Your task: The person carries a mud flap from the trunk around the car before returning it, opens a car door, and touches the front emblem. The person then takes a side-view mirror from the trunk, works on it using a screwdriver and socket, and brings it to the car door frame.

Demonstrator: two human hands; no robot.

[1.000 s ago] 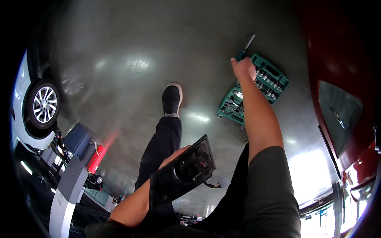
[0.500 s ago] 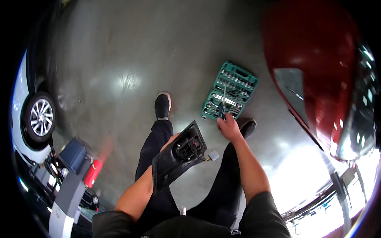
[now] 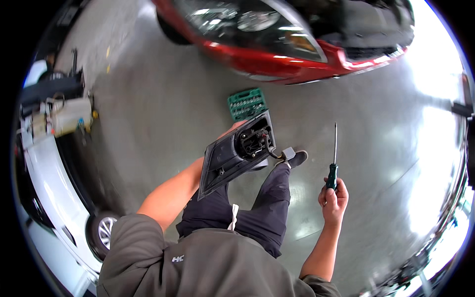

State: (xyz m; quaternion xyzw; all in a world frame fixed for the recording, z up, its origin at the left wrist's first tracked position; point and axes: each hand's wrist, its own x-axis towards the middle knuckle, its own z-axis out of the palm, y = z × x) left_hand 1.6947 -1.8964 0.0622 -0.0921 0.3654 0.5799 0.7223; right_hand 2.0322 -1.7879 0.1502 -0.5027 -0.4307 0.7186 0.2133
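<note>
Head view: a smooth grey floor (image 3: 163, 99) extends beneath and around both hands, with bright reflections to the right of the right hand. Well beyond the hands stands a red car (image 3: 277, 69), its headlight (image 3: 257, 22) facing the person; far to the left of the left hand are a white car (image 3: 62, 198), with a silver-spoked wheel (image 3: 105, 230), and a pale tank-like unit (image 3: 71, 117). The two hands are well apart. The left hand (image 3: 232, 129), largely hidden, is clamped on the far side of a black housing (image 3: 225, 161); the exact placing of its fingers cannot be told. The housing lies tilted across the space in front of the torso, its recessed face, with a round cavity and small metal fittings, turned toward the viewer. From the cavity a short dark cable (image 3: 276, 155) leads to a light grey connector (image 3: 288, 153), which hangs free between the two hands. The right hand (image 3: 335, 200) is closed around the dark green handle of a screwdriver (image 3: 333, 174), whose slender shaft points away from the person. Just beyond the left hand, partly covered by the housing, an open green tool case (image 3: 247, 101) rests on the floor, holding rows of metallic pieces. A dark shoe (image 3: 299, 159) shows beside the connector.
</note>
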